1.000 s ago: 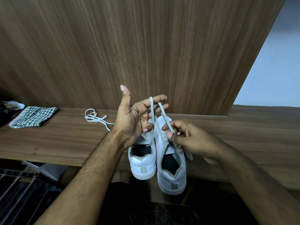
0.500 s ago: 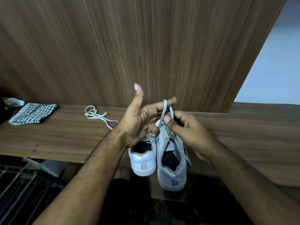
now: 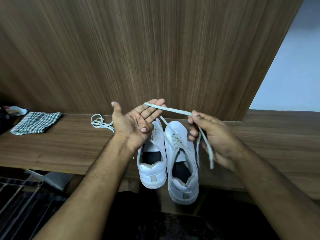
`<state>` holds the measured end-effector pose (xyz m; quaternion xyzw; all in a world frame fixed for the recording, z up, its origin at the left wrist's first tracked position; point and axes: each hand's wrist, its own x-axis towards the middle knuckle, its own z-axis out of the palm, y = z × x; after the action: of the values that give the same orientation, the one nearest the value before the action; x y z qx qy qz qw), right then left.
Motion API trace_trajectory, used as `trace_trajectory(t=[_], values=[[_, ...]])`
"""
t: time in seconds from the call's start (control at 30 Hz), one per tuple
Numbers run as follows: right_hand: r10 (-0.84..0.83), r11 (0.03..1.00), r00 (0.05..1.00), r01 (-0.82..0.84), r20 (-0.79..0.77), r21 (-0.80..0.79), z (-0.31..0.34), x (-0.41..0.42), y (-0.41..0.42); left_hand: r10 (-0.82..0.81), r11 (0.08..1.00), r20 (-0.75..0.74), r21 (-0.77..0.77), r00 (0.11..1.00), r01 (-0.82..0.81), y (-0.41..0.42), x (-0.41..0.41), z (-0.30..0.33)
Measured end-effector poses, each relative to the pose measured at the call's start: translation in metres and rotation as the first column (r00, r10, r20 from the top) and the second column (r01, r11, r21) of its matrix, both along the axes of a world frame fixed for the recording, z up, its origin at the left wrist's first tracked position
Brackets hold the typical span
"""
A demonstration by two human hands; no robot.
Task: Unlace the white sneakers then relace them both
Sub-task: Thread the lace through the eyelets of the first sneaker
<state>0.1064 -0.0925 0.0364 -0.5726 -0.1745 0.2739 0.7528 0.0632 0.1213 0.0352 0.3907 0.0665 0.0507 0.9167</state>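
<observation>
Lace: a flat, soft white lace [image 3: 174, 110] runs nearly level between the two hands above the sneakers; it looks light and limp, likely to sag wherever it is not held taut.
Where to hold: best pinched near its stiff tip for threading, by judgement.
Left hand: the left hand [image 3: 136, 125] is palm up with fingers spread and nearly straight; the lace lies across the fingertips, not clamped.
Right hand: the right hand [image 3: 213, 135] pinches the lace between thumb and fingers, a loose end hanging below it.
Right sneaker: the right sneaker [image 3: 181, 161] is partly laced, toe toward the wall, heel toward the person, long axis front to back.
Left sneaker: the left sneaker [image 3: 152, 158] stands touching it, eyelets bare, pointing the same way.
Shelf: both rest on the wooden shelf [image 3: 60, 149], heels over its edge.
Spare lace: a loose lace [image 3: 100, 122] lies on the shelf to the left.
</observation>
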Motion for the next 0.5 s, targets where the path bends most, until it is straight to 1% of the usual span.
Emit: trace_trajectory(t=[0.07, 0.13, 0.17, 0.2, 0.23, 0.3, 0.37, 0.4, 0.5], values=[[0.011, 0.989, 0.994, 0.005, 0.107, -0.147, -0.002, 0.004, -0.003, 0.028, 0.999, -0.026, -0.02, 0.999, -0.028, 0.001, 0.0, -0.001], [0.083, 0.941, 0.972, -0.004, 0.22, -0.338, -0.004, 0.003, -0.004, 0.023, 1.0, -0.045, 0.0, 0.999, -0.023, -0.003, -0.001, 0.003], [0.127, 0.912, 0.962, -0.017, 0.242, -0.409, -0.005, 0.0, -0.004, 0.023, 0.999, -0.058, 0.027, 0.998, -0.021, -0.006, -0.001, 0.006], [0.16, 0.895, 0.957, -0.036, 0.243, -0.444, -0.006, -0.002, -0.003, 0.034, 0.997, -0.07, 0.073, 0.997, -0.029, -0.009, -0.002, 0.008], [0.171, 0.895, 0.959, -0.055, 0.226, -0.443, -0.006, -0.004, -0.002, 0.054, 0.99, -0.076, 0.134, 0.996, -0.043, -0.012, -0.003, 0.011], [0.156, 0.925, 0.972, -0.081, 0.175, -0.372, -0.005, -0.006, 0.0, 0.076, 0.973, -0.057, 0.224, 0.995, -0.062, -0.019, -0.003, 0.013], [0.16, 0.948, 0.978, -0.114, 0.134, -0.296, -0.004, -0.004, 0.001, 0.067, 0.977, -0.032, 0.206, 0.997, -0.059, -0.023, -0.003, 0.014], [0.185, 0.947, 0.974, -0.141, 0.131, -0.289, -0.004, -0.003, 0.001, 0.06, 0.981, -0.02, 0.184, 0.998, -0.055, -0.023, -0.003, 0.014], [0.279, 0.901, 0.944, -0.194, 0.176, -0.388, -0.005, -0.005, -0.002, 0.019, 0.987, 0.015, 0.161, 1.0, -0.021, -0.024, -0.003, 0.012]])
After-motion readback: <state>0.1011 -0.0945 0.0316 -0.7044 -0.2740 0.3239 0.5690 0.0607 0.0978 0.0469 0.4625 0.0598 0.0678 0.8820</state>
